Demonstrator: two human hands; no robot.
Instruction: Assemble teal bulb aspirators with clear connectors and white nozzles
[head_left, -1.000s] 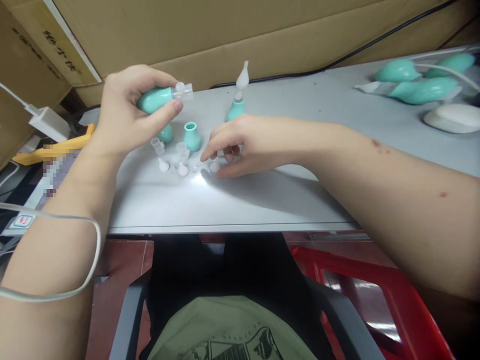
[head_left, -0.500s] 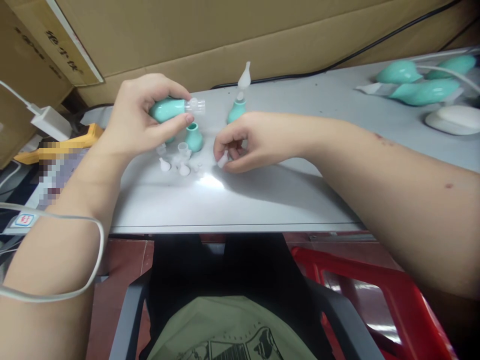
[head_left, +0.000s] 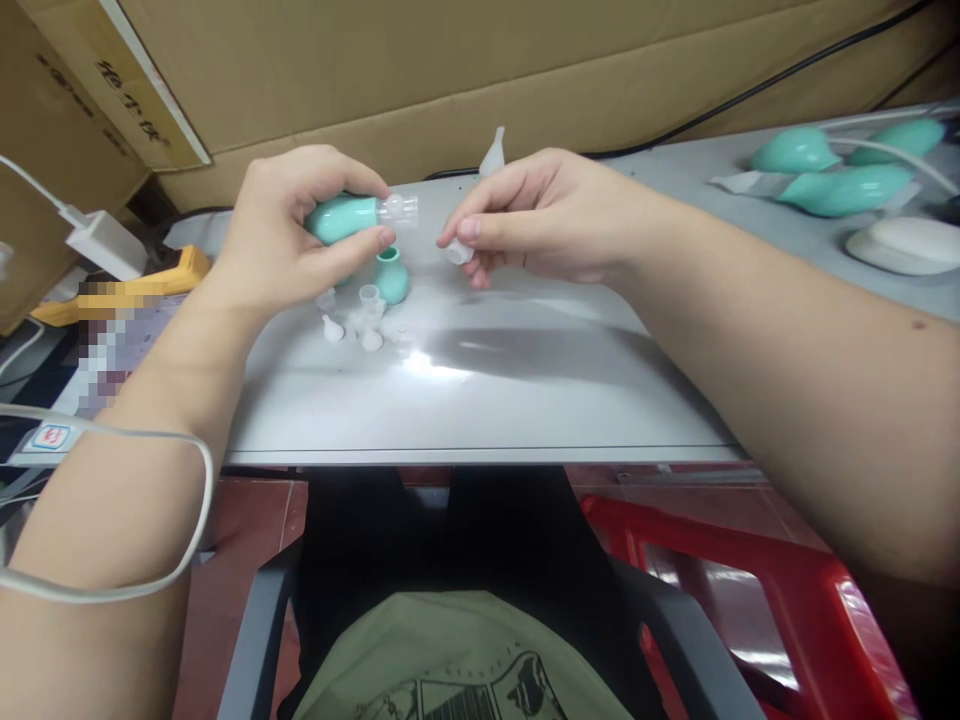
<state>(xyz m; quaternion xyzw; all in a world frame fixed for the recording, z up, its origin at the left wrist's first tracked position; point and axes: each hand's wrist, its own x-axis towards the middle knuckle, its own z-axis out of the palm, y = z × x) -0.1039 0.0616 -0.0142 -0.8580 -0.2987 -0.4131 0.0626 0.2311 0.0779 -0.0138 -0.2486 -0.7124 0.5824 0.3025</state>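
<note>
My left hand (head_left: 300, 225) grips a teal squeeze bulb (head_left: 346, 218) lying sideways, with a clear plastic connector (head_left: 399, 210) sticking out to the right. Between the thumb and fingertips of my right hand (head_left: 525, 220) is a small white nozzle tip (head_left: 458, 252), raised above the table and a short way right of the connector. Below the left hand stands another teal bulb (head_left: 392, 280) with an open mouth. Around it lie a clear cup-shaped part (head_left: 370, 297) and two white nozzle tips (head_left: 333, 328). Behind my right hand a tall white nozzle (head_left: 493, 155) shows; what bears it is hidden.
Several teal bulbs (head_left: 847, 185) and a white rounded object (head_left: 900, 245) lie at the table's right. A cardboard wall (head_left: 450, 70) stands behind, with a black cable (head_left: 720, 105). A white cord (head_left: 201, 500) crosses my left forearm. At left is a white charger (head_left: 109, 245).
My right hand has lifted the white nozzle tip off the table and turned it, bringing it up to the connector's height. My left hand stays nearly still with the teal bulb.
</note>
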